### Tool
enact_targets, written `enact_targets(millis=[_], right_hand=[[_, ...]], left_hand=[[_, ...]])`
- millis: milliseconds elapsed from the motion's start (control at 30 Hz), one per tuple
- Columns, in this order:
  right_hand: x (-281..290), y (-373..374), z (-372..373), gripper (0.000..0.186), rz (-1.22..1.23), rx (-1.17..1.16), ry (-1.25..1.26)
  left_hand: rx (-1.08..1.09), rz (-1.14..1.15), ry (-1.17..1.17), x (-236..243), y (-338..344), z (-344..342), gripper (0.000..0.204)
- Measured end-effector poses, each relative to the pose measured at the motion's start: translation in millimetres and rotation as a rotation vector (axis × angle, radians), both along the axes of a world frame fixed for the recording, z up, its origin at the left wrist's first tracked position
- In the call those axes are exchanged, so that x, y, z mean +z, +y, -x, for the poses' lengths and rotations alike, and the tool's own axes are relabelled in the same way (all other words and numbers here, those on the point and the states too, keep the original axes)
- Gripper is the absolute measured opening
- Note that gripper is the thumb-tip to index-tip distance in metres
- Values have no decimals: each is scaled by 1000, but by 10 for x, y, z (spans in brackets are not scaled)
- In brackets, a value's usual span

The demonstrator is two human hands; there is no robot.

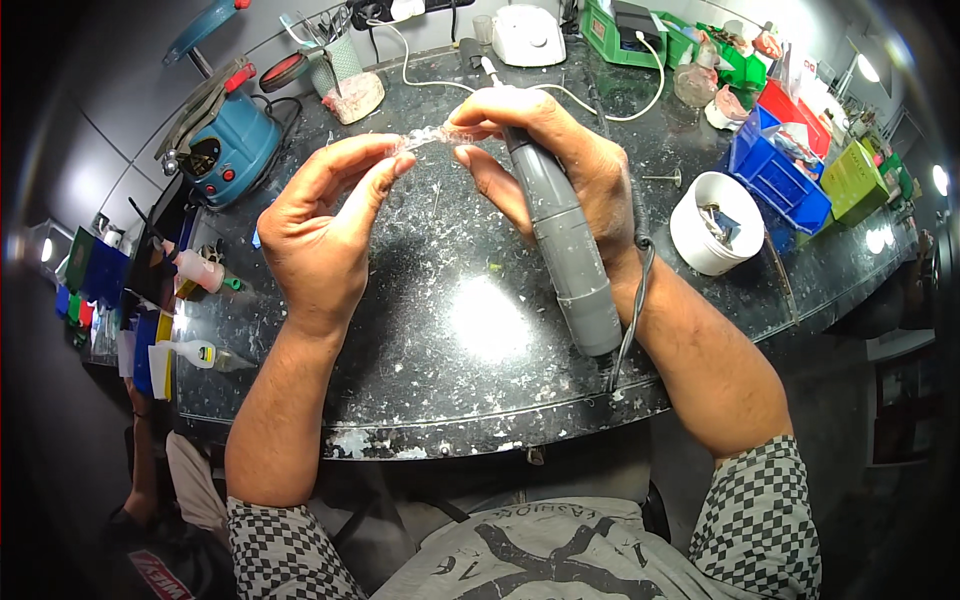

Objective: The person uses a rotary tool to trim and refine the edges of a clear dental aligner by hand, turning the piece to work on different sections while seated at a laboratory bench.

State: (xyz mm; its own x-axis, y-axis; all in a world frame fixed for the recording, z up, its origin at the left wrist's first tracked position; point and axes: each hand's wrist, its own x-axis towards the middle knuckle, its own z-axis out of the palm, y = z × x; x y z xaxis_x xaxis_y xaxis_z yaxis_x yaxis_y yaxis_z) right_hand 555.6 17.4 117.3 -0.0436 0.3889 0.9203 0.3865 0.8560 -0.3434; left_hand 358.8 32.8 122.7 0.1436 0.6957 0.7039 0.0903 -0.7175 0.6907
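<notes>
Clear plastic piece (432, 139) is held up over the worktop (400, 390), at the fingertips of both hands. Its left end is pinched by the left hand (328, 225), thumb nearly closed onto fingers. Its right end is met by the right hand's (585, 160) index tip; thumb contact can't be told. Grey handheld tool (562, 240) is gripped by that same curled hand, right of the piece. White tub (712, 235) is placed farther right of it.

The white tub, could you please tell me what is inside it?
Inside the white tub is a jumble of small pieces, some metallic-looking. Whatever lies beneath the top ones is covered and cannot be seen.
</notes>
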Motion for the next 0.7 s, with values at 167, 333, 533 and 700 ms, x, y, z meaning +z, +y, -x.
enact_targets(millis=[167,333,533,700], right_hand=[[-3,4,6,27,34,-1,41],[3,12,1,29,32,0,77],[2,28,25,28,53,37,152],[2,-14,10,29,69,15,67]], left_hand=[[-72,79,-71,-17,36,-9,19],[-182,190,-135,-58,79,-5,19],[-266,352,-122,-55,78,3,24],[187,-270,234,100,-26,-128,31]])
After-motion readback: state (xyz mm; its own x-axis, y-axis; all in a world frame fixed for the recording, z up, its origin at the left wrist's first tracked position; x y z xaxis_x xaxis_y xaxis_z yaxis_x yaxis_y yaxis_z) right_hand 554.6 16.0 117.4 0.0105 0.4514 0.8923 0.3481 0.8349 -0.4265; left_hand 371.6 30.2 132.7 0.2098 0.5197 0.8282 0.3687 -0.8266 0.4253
